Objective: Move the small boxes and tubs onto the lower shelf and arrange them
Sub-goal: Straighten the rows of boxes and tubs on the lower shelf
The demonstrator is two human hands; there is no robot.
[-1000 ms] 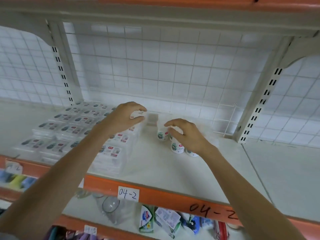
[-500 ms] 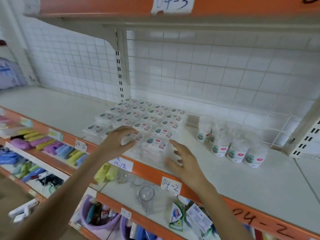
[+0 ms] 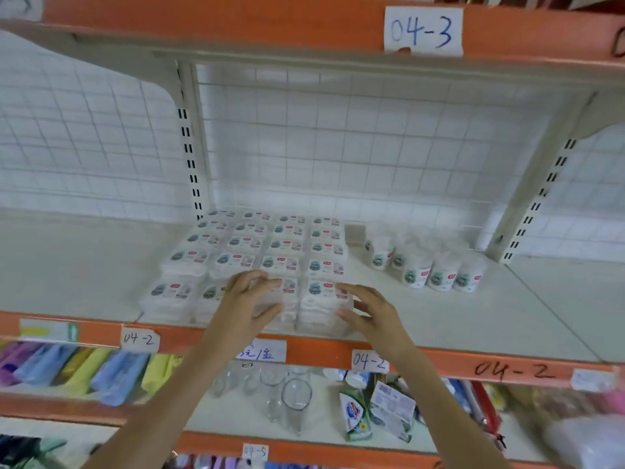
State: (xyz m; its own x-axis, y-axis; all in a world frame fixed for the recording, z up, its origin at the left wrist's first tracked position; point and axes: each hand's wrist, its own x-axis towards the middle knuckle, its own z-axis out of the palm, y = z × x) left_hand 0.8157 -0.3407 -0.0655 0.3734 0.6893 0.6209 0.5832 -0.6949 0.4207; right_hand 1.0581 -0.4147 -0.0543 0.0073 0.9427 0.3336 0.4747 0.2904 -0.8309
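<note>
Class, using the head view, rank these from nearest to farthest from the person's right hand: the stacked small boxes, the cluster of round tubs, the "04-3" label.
From the right hand:
1. Small boxes, touching its fingertips, left.
2. Round tubs, farther right, toward the back.
3. "04-3" label, on the shelf edge overhead.

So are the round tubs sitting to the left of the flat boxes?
No, the round tubs stand right of the flat boxes on the shelf.

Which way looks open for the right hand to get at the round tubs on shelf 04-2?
Probably straight across: the right hand is at the front boxes, and bare shelf lies between it and the tubs.
</note>
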